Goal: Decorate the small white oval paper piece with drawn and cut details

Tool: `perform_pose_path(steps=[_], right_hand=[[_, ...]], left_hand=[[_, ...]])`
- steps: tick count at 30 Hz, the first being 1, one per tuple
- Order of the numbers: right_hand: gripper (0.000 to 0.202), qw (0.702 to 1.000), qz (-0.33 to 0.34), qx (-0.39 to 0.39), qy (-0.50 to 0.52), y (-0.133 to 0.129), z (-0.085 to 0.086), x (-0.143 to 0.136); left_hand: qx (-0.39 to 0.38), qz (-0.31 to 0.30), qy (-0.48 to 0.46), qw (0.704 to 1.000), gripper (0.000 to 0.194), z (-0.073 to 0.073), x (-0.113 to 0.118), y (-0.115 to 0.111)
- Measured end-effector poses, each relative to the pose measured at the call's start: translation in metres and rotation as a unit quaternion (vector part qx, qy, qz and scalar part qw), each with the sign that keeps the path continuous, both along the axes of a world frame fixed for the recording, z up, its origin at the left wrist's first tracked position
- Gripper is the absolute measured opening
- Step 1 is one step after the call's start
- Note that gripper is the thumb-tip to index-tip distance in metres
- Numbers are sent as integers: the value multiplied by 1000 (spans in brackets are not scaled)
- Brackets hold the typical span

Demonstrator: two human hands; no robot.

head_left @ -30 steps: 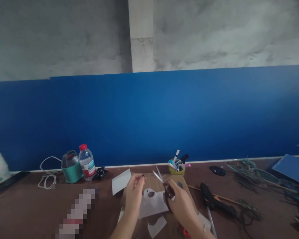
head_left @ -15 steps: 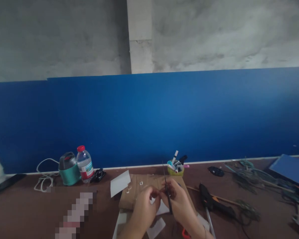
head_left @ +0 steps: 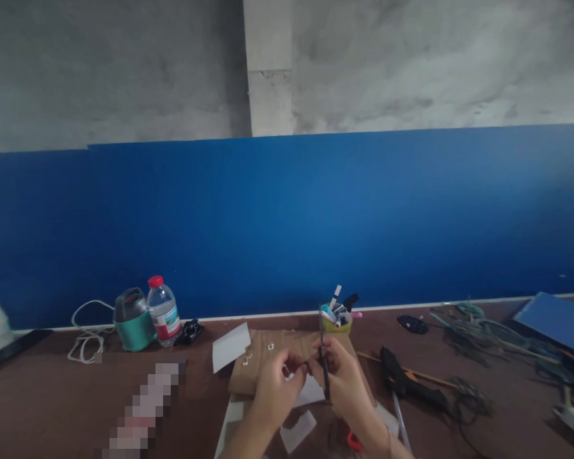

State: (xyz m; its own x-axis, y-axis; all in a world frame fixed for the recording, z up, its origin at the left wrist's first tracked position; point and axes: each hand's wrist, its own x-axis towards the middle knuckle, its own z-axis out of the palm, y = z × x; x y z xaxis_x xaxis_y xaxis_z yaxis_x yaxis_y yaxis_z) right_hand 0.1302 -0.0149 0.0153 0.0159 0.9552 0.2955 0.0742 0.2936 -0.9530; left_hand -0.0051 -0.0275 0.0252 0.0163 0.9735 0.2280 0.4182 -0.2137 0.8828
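Note:
My left hand (head_left: 276,387) is closed, its thumb and fingertips pinched around something small that I cannot make out. My right hand (head_left: 348,381) is shut on a slim dark pointed tool (head_left: 324,375), which stands nearly upright with its thin tip up; its exact kind is unclear. The fingertips of both hands almost meet above a piece of brown cardboard (head_left: 253,376). White paper (head_left: 309,392) lies under the hands, and a cut paper scrap (head_left: 298,432) is nearer to me. Small white cut-outs (head_left: 270,347) rest on the cardboard.
Behind the cardboard stands a green cup (head_left: 337,325) of markers. At right are a black glue gun (head_left: 411,386), a stick and tangled strands (head_left: 469,344). A bottle (head_left: 164,315) and teal container (head_left: 134,330) stand at left. Something red (head_left: 354,441) lies near my right wrist.
The dark tool's tip has shifted slightly right, and it stands more upright. Both hands remain close together with their fingers pinched. The view has tilted slightly down.

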Motion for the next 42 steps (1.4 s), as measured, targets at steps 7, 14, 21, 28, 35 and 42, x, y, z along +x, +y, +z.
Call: perform_pose_path(steps=[7,14,21,28,35,42], right_hand=[[14,983,-43,64,-164,-1,-3,5],[27,930,-72,33,-359,-2,1,12],[32,939,-40,59,-337,-1,-15,4],[40,946,-59,117,-298,-10,-16,-6],[42,933,-50,108,-340,-22,-3,-11],[30,952,-63,94,-286,-17,-5,-7]], left_hand=[[-9,-5,-12,1000,12,-2,-2,1],[-42,23,-91,995,15,-12,-12,14],[-51,52,-99,992,13,-16,-12,16],[-49,62,-110,991,13,-14,3,8],[-81,51,-181,979,8,-19,11,3],[-79,22,-149,985,20,-5,8,0]])
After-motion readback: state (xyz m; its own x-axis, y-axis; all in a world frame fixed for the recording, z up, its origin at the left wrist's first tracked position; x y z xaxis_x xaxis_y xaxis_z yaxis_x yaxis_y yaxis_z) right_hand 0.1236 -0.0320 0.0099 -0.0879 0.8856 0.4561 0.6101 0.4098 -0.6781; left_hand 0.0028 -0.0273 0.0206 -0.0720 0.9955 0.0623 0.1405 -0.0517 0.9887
